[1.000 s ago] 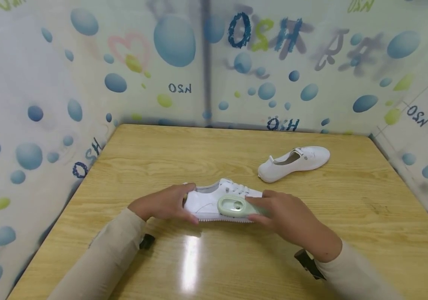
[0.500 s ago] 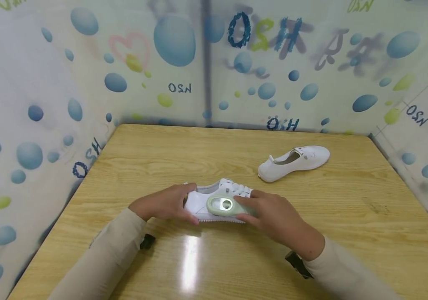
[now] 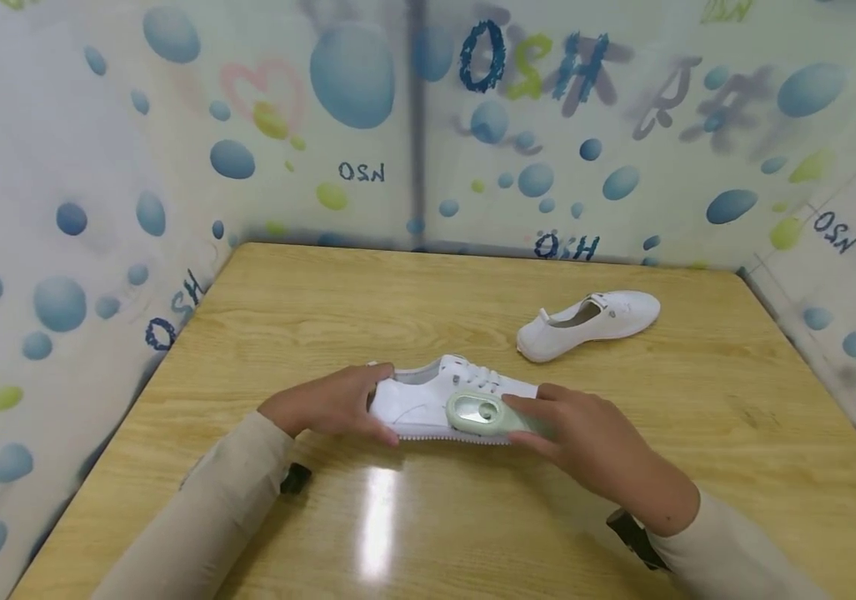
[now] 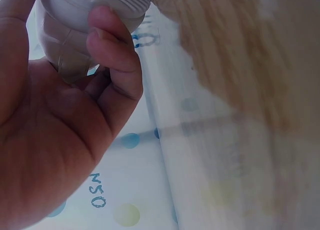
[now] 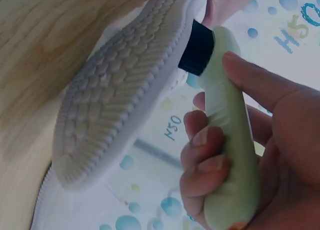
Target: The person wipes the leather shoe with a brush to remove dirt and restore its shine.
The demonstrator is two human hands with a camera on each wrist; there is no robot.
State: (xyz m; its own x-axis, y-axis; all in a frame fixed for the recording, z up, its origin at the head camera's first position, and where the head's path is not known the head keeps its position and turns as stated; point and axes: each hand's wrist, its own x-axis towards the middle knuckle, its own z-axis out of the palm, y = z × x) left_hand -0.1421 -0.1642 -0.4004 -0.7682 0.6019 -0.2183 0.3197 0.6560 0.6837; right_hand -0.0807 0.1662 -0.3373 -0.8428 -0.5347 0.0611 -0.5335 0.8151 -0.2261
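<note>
A white lace-up shoe (image 3: 412,406) is held by its heel in my left hand (image 3: 333,406), side turned up and toe to the right. In the left wrist view my curled fingers wrap the heel of the shoe (image 4: 65,35). My right hand (image 3: 596,437) grips a pale green brush (image 3: 476,412) by its handle. Seen from the right wrist, fingers curl round the handle of the brush (image 5: 227,140), and its dark bristles (image 5: 197,49) meet the side of the shoe just above the ridged sole (image 5: 107,100). The shoe's toe is partly hidden behind the right hand.
A second white shoe (image 3: 588,325) lies on the wooden table (image 3: 322,300) at the back right, toe pointing right. Walls with blue dots and lettering (image 3: 518,150) stand close behind the table and on both sides.
My right hand and the brush slid left along the shoe's side, then back right toward the toe. The left hand and both shoes stay put; the head view shifts slightly.
</note>
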